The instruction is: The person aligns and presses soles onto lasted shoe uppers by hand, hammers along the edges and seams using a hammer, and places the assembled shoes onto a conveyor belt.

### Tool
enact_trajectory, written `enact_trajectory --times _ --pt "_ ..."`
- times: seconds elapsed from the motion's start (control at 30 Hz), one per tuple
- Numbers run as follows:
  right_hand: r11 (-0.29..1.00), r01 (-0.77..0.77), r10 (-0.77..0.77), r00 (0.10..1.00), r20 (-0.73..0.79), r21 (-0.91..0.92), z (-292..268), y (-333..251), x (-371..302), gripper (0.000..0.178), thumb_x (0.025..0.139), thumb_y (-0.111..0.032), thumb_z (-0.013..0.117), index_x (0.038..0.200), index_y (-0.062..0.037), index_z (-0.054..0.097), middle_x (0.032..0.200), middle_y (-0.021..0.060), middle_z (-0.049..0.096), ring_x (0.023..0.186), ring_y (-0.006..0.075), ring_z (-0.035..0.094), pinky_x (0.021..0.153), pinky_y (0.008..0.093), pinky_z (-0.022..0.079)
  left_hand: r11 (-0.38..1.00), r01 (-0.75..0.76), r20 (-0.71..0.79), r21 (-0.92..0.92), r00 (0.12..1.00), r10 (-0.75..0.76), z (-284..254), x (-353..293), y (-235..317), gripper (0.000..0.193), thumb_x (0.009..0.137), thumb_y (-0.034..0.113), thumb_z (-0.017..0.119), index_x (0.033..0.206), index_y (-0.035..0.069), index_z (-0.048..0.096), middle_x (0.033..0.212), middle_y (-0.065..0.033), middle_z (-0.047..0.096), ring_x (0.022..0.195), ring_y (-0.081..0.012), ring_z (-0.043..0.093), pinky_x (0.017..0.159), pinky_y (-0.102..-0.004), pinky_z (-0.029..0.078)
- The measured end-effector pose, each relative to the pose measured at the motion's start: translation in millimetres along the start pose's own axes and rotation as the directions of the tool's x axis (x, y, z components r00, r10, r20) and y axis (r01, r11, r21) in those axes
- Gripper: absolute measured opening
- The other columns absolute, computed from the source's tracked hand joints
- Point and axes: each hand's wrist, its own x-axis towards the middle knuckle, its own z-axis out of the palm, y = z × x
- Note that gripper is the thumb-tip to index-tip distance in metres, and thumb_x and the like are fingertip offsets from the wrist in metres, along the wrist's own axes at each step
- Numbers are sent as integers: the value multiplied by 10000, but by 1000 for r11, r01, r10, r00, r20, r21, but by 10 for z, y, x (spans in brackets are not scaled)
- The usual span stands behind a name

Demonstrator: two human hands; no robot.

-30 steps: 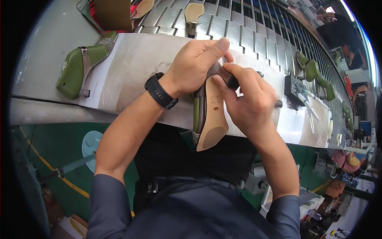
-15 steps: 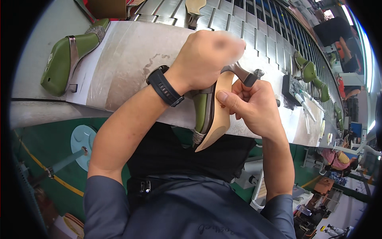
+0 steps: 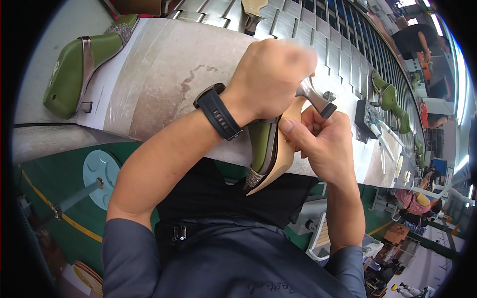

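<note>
A high-heeled shoe on a green last is held over the near edge of the table, toe pointing toward me. My left hand is closed around its heel end from above. A beige sole faces right, and a sparkly band crosses the toe. The shiny grey heel juts out between my two hands. My right hand grips the sole's side, thumb lying on the sole and fingers curled behind. How the left fingers wrap is partly blurred.
Another green-last shoe lies at the left on white paper. A slatted metal conveyor runs behind the table, carrying several shoes. A black block and pens are at the right. A blue stool stands lower left.
Both hands and the shoe have shifted slightly right in view, and the shoe has tilted so its sole appears narrower. The grip of both hands stays on the shoe.
</note>
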Motion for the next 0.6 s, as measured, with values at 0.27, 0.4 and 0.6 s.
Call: enact_trajectory --times 0.27,0.4,0.6 --pt "947 186 -155 979 -135 261 170 117 126 199 878 -100 789 966 33 670 710 -31 619 627 31 575 568 218 458 999 7 28 -32 1000 -6 9 38 -22 505 1090 400 542 867 7 769 537 28 398 516 -70 357 496 -313 281" --pt "948 252 -198 946 -259 196 235 336 157 308 884 -143 829 1069 37 661 842 31 702 710 68 646 632 235 521 999 -7 48 -49 999 9 -16 41 -81 516 1101 410 533 878 10 771 555 46 400 528 -64 341 504 -305 275" --pt "869 173 -185 983 -20 463 199 414 -48 606 900 -189 845 1338 103 543 1162 144 725 1045 175 697 980 348 545 995 61 62 -75 996 -56 -85 -6 -61 510 1103 407 532 891 13 778 589 61 456 548 -54 332 520 -290 271"
